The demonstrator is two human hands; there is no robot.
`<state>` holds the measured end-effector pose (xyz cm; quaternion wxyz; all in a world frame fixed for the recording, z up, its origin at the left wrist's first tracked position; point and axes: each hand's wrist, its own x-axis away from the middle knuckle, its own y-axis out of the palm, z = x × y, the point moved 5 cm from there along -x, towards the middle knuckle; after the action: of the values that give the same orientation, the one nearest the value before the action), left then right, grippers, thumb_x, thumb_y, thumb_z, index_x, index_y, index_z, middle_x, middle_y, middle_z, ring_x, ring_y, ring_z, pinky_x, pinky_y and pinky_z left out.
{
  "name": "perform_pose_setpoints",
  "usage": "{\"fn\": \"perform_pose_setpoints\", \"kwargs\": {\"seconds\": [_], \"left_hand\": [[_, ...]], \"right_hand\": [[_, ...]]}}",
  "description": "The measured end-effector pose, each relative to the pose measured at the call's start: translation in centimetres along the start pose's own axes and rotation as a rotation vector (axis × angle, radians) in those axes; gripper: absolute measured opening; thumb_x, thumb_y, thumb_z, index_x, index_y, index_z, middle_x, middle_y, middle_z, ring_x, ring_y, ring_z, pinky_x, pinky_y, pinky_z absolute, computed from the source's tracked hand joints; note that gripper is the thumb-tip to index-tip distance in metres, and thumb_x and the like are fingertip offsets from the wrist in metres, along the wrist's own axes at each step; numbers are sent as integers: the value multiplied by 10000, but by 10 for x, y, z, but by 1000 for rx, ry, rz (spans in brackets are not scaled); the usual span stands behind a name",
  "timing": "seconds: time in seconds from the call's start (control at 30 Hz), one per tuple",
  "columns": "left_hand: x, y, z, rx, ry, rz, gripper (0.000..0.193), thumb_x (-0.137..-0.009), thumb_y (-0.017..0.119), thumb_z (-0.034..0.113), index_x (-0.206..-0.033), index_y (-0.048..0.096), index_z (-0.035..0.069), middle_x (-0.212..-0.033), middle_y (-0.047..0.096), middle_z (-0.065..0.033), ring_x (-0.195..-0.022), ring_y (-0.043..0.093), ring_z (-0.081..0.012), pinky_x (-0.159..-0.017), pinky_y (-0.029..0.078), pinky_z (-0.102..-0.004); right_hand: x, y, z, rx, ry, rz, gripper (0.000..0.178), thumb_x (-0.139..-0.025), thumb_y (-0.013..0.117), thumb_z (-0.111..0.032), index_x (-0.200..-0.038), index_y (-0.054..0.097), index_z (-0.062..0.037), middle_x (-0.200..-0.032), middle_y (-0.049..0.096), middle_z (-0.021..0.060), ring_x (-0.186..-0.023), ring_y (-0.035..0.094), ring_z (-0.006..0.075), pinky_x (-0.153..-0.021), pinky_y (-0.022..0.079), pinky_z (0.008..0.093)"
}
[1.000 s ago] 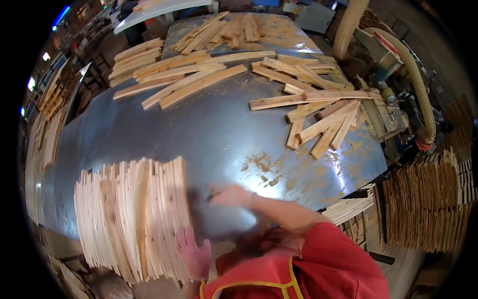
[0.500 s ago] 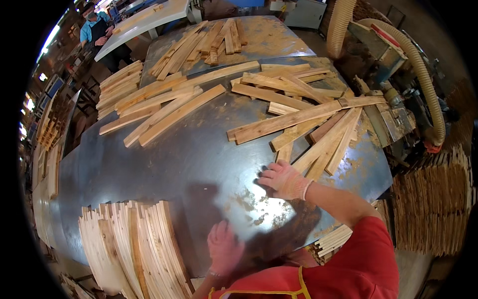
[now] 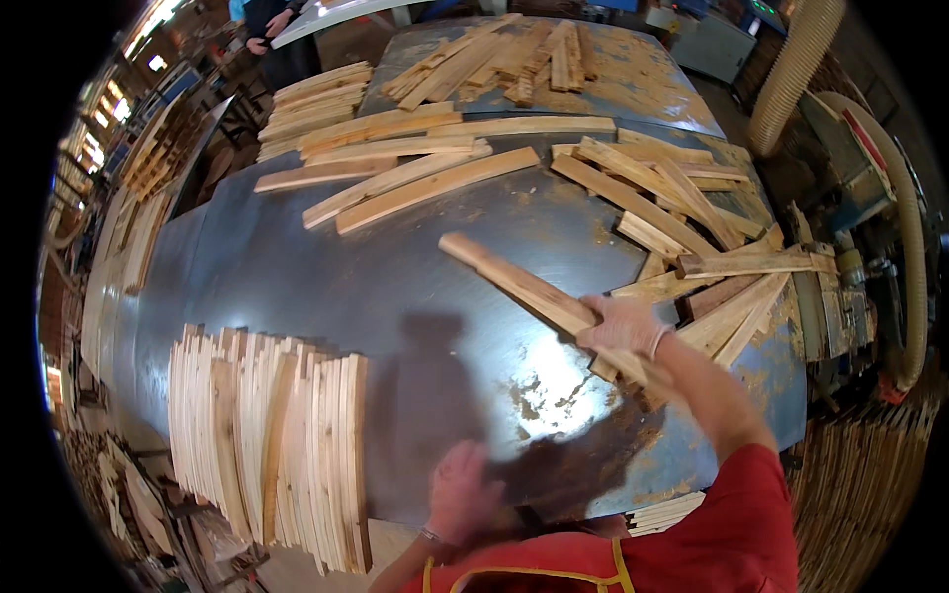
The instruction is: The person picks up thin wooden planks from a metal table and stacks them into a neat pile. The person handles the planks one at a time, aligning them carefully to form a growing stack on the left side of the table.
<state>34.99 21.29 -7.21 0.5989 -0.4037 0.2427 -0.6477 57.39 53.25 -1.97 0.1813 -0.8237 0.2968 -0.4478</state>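
My gloved right hand [image 3: 625, 326] is wrapped round a long wooden strip [image 3: 519, 282] near its lower right end. The strip slants over the dark metal table [image 3: 395, 282], its far end pointing up and left. My left hand [image 3: 463, 494], gloved and smeared by motion, is near the front table edge; its fingers do not show clearly. To its left, a row of pale wooden strips [image 3: 287, 435] is packed side by side. A loose pile of strips [image 3: 692, 212] lies just beyond my right hand, partly overlapping.
More strips [image 3: 435, 188] lie fanned at the far left, with another heap [image 3: 504, 64] behind them. At the right stand a machine [image 3: 840, 267] and a ribbed hose [image 3: 796, 79]. Sawdust is scattered over the table's right side. A person [image 3: 272, 30] stands at the far left.
My right hand has taken hold of a strip from the pile and swung it leftward across the table. The view has shifted. My left hand stays near the front edge.
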Motion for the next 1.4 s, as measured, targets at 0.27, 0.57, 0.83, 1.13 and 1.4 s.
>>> {"fn": "perform_pose_setpoints", "kwargs": {"seconds": [0.27,0.57,0.83,1.13,1.4], "left_hand": [[52,17,-43,1151,-552,-236,782,-946,766,163,-1639,416,67,-1378,624,-84,-1178,609,-192,-1035,513,-348],[182,-23,-113,483,-585,-202,810,-894,733,173,-1627,424,17,-1495,597,-217,-1305,644,-319,-1119,508,-363],[176,-60,-77,-77,-43,364,830,-746,867,158,-1495,548,2,-1559,517,-276,-1421,518,-470,-1160,455,-558],[113,-19,-59,-11,116,181,732,-758,845,232,-1417,597,32,-1478,565,-224,-1346,560,-461,-1097,465,-567],[-5,-1,26,-82,223,34,848,-785,831,307,-1534,522,54,-1585,471,-174,-1476,430,-422,-1215,357,-563]], "right_hand": [[22,254,-67,-744,-60,-11,704,-1066,640,-450,-1589,462,-14,-1249,722,182,-1069,721,239,-919,606,360],[24,385,-122,-610,-240,-165,867,-1035,645,-464,-1641,301,52,-1318,695,265,-1175,689,373,-1098,512,462],[16,366,-190,-20,-400,-240,763,-934,686,-420,-1518,456,14,-1344,701,300,-1271,667,479,-1056,543,486],[75,38,133,939,-106,809,318,-886,716,-181,-1198,701,-126,-991,756,117,-1119,683,358,-936,550,495],[73,68,-2,676,-559,315,345,-859,770,-283,-1162,756,-119,-1017,740,115,-1083,702,301,-1032,536,483]]}}
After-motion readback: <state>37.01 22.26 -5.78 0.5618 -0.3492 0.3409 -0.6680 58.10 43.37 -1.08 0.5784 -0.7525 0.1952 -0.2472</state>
